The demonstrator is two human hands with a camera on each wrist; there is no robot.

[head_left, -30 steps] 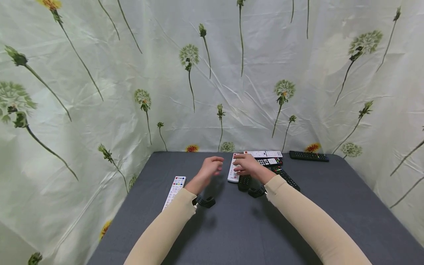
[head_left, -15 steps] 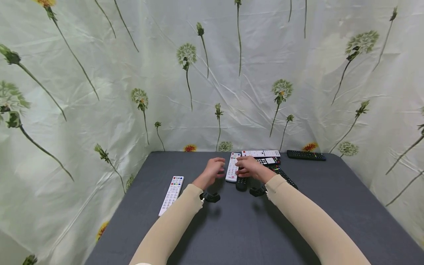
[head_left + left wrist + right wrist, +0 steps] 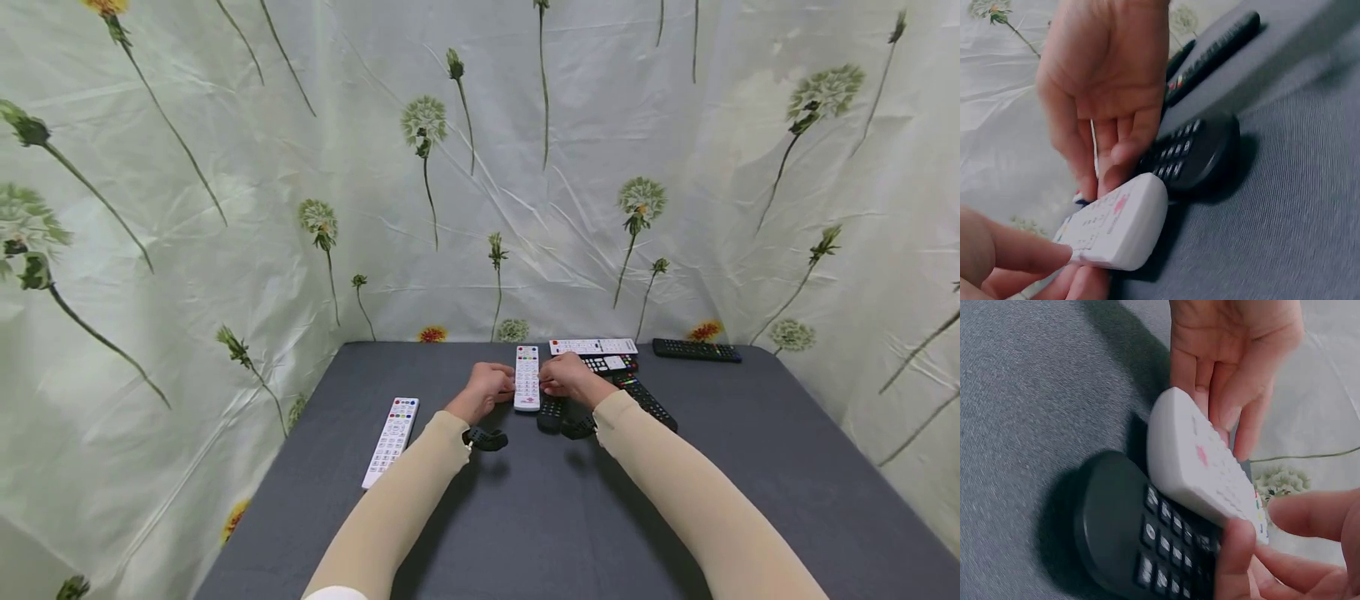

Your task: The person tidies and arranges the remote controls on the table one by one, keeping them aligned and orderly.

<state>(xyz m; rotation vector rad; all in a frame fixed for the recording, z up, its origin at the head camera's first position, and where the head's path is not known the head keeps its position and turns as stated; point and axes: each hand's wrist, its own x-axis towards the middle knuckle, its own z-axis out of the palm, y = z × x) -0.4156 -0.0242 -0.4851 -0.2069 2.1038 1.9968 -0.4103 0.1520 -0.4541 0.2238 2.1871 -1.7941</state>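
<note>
A white remote control point(image 3: 527, 379) with a pink logo lies between my two hands on the dark table. From its left side my left hand point(image 3: 489, 387) pinches it, thumb point(image 3: 1044, 249) on the upper edge and fingers below. My right hand point(image 3: 570, 375) holds the opposite long edge, its fingertips point(image 3: 1238, 540) right at the side. In the right wrist view the white remote is tilted, one edge against a black remote point(image 3: 1116, 531) with rounded end. That black remote sits partly under my right hand in the head view.
Another white remote point(image 3: 391, 442) lies at the left by my left sleeve. Behind my right hand are a white remote point(image 3: 592, 347), a black one with a pale pad point(image 3: 611, 364) and a slanted black one point(image 3: 647, 402). One more black remote point(image 3: 697, 351) lies back right, before a flowered curtain point(image 3: 480, 208).
My left hand has moved right to the white remote, and my right hand's fingers have closed in on its other side. The remote has turned from slanted to nearly straight.
</note>
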